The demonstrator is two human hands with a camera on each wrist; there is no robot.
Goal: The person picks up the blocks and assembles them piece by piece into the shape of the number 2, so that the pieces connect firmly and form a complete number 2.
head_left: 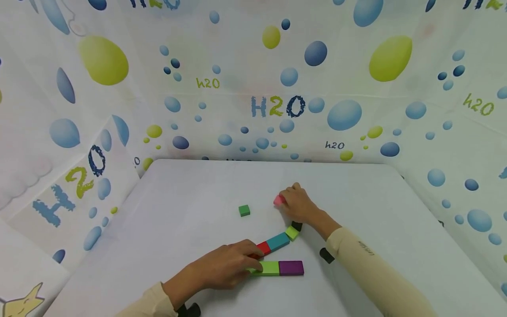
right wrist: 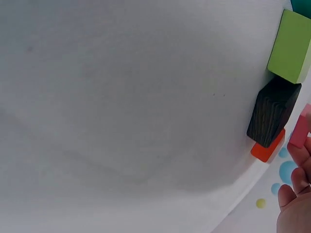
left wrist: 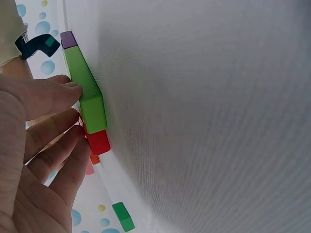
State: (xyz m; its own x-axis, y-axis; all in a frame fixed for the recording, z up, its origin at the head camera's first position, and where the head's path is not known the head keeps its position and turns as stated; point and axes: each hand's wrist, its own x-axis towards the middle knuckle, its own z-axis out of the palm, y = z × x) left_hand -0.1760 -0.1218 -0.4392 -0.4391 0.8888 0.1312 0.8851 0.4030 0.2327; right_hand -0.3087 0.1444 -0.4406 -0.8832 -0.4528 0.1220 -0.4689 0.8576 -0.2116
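Note:
My right hand (head_left: 299, 204) pinches a pink block (head_left: 279, 200) beyond the bent row of blocks. In the right wrist view, the pink block (right wrist: 301, 127) shows at its fingertips. My left hand (head_left: 223, 266) rests at the left ends of the two rows. Its thumb touches a long light green block (left wrist: 83, 82), and its other fingers lie straight near a red block (left wrist: 99, 143). The near row joins the light green block to a purple block (head_left: 291, 268). In the far row are a red block (head_left: 264, 248), a teal block (head_left: 278, 241), a small lime block (head_left: 292, 233) and a black block (head_left: 297, 226).
A separate green block (head_left: 244, 210) lies on the white table (head_left: 178, 198), left of the pink one. An orange-red block (right wrist: 267, 148) shows behind the black block in the right wrist view. A sheet printed with bubbles (head_left: 237, 53) hangs behind the table.

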